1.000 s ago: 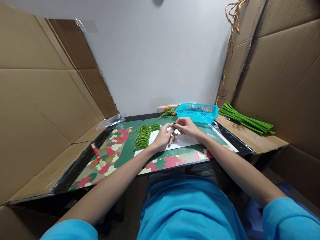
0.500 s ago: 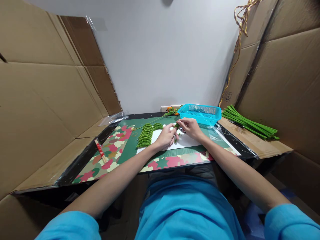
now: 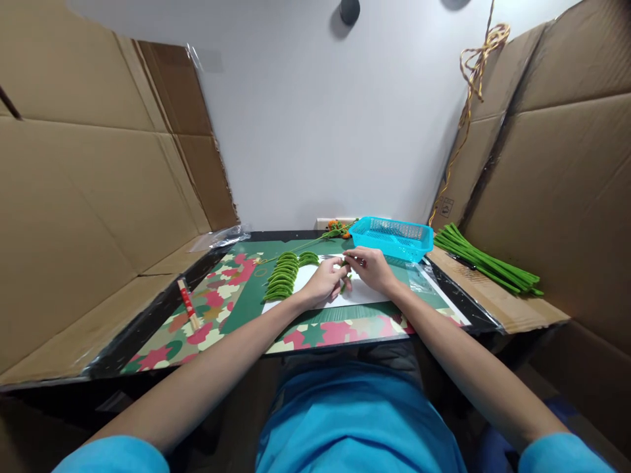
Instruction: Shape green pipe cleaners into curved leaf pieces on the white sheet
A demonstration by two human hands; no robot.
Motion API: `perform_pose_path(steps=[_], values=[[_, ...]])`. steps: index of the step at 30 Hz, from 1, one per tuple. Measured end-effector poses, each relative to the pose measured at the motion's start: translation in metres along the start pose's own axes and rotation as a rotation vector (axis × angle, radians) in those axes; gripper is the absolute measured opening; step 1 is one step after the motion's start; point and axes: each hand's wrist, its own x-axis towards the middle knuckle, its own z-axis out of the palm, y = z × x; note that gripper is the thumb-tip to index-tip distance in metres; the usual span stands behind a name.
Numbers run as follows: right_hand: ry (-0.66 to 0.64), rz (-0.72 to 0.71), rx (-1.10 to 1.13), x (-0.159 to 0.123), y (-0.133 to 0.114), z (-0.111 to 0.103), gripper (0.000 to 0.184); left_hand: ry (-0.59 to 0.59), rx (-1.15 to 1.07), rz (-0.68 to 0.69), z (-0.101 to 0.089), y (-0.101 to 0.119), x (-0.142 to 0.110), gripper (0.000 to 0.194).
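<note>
My left hand [image 3: 324,282] is closed around a short green fuzzy piece that looks like a pipe cleaner [image 3: 346,287], whose lower end shows below the fingers. Fingertips of my right hand [image 3: 371,267] pinch the upper end of the same piece; much of it is hidden between the hands. Both hands are over a white sheet [image 3: 365,295]. Left of them, a column of several curved green fuzzy pieces [image 3: 282,276] lies in an overlapping row. A shorter group of similar curved pieces [image 3: 309,258] sits at the sheet's upper left.
A blue plastic basket [image 3: 392,248] stands behind my right hand, beside orange flowers on a green stem [image 3: 336,230]. Straight green pipe cleaners [image 3: 488,259] lie bundled on cardboard at right. Red-wrapped chopsticks [image 3: 187,302] rest at left. Cardboard walls [image 3: 98,171] flank the table.
The camera view has tilted up slightly, so the table sits lower in the picture. Both hands stay together on the green piece, with small shifts of the fingers.
</note>
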Motion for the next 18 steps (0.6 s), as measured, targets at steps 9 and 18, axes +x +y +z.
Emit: perform_pose_path(steps=[9,18], values=[[-0.016,-0.073,-0.049,-0.0027,-0.0021,0.0050,0.031,-0.002,0.012,-0.013,0.0007,0.0046,-0.0024,0.044],[0.026,-0.042,-0.072,-0.0031,-0.0010,0.0052,0.028,-0.002,0.014,-0.042,-0.0008,0.0021,-0.0025,0.034]])
